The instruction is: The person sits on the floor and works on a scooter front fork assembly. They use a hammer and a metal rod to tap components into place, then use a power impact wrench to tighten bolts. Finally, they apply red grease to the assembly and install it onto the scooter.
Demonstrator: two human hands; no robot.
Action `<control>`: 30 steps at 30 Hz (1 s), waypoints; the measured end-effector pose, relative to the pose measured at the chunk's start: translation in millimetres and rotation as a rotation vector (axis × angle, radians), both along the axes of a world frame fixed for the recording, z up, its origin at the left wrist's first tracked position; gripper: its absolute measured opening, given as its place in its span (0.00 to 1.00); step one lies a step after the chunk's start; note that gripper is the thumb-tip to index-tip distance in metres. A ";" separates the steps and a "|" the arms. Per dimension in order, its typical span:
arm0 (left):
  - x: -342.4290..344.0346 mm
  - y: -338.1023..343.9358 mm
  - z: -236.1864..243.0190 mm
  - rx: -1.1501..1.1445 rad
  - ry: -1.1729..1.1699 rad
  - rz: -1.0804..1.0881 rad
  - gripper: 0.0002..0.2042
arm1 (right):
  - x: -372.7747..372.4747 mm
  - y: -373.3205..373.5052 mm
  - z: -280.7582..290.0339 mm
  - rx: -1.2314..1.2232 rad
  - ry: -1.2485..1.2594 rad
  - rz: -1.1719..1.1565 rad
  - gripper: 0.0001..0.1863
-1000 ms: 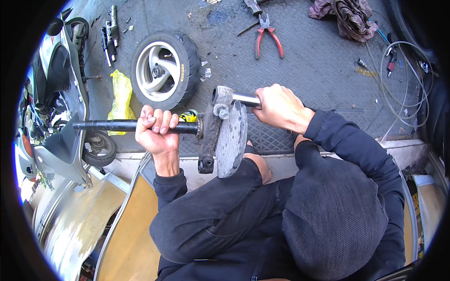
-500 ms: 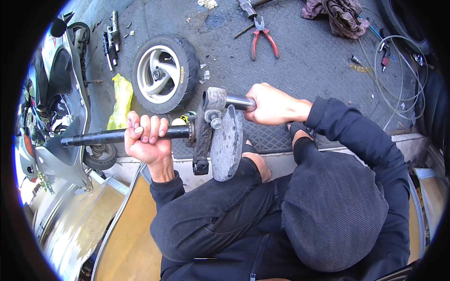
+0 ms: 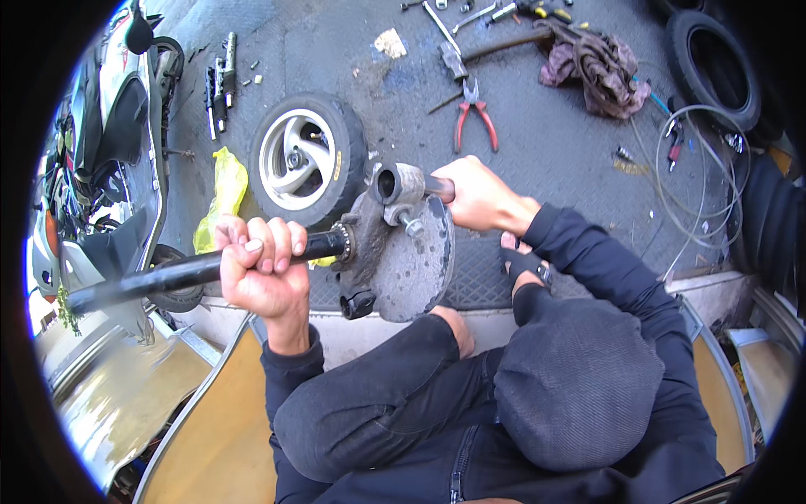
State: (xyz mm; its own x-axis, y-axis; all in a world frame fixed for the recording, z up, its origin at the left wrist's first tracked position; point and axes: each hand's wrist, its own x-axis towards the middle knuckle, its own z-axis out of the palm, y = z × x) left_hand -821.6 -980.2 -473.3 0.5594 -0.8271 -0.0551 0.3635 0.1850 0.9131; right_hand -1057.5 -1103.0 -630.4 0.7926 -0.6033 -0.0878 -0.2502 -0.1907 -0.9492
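My left hand [image 3: 264, 273] wraps round the long black tube of a steering stem [image 3: 168, 279], with its free end toward the left. A ring of bearing balls [image 3: 346, 244] circles the tube where it meets a dirty metal fork clamp [image 3: 368, 233]. Beneath the clamp a speckled grey, rounded plate [image 3: 424, 262] hangs over my lap's far side. A smooth metal tube [image 3: 441, 188] sticks out to the right behind the clamp's open socket. My right hand [image 3: 485, 197] is closed round that tube; its fingertips are mostly hidden. A bolt [image 3: 411, 225] protrudes below the socket.
A wheel with tyre [image 3: 306, 160] lies beyond the clamp, beside a yellow plastic bag [image 3: 225, 197]. Red-handled pliers [image 3: 476, 122], a hammer [image 3: 495, 49] and a rag [image 3: 600, 71] lie farther off. A partly stripped scooter [image 3: 126, 160] stands left; a loose tyre [image 3: 714, 71] and hose [image 3: 672, 214] lie right.
The stem and clamp have tilted: the black tube's free end has swung down and left, and the grey plate shows more of its face. Both hands keep their hold. The whole view has shifted.
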 end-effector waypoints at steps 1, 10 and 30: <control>-1.7 -4.3 11.5 -0.010 -0.041 0.000 0.06 | 4.5 -1.8 1.7 -0.031 -0.005 -0.032 0.06; -13.3 -50.7 61.3 -0.160 -0.284 -0.340 0.08 | 30.6 -8.5 1.7 -0.117 -0.324 -0.358 0.11; -11.7 -51.1 61.7 -0.136 -0.283 -0.360 0.10 | -23.0 -223.0 -181.0 -0.831 0.670 -0.064 0.33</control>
